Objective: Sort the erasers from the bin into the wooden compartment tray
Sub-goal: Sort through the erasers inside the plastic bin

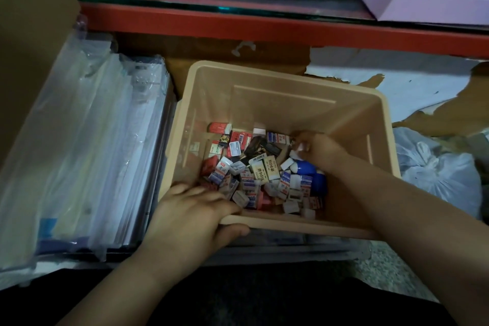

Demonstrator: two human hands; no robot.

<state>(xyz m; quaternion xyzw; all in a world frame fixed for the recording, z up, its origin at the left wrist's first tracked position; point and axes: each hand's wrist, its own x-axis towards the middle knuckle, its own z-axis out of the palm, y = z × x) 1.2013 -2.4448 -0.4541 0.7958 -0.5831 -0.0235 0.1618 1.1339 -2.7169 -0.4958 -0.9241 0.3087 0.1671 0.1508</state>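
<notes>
Beige bin at centre, erasers heaped on its floor. Left hand at 7 o'clock, fingers clamped over near rim. Right hand at 3 o'clock inside, fingers curled together among erasers; grasp cannot be told.

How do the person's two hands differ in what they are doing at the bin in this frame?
The left hand grips the beige bin at its near rim, thumb outside and fingers over the edge; the right hand reaches down inside, fingers curled among the erasers. The left stays at rim height, while the right is at the pile. Whether the right holds an eraser is unclear. Both are bare.
</notes>
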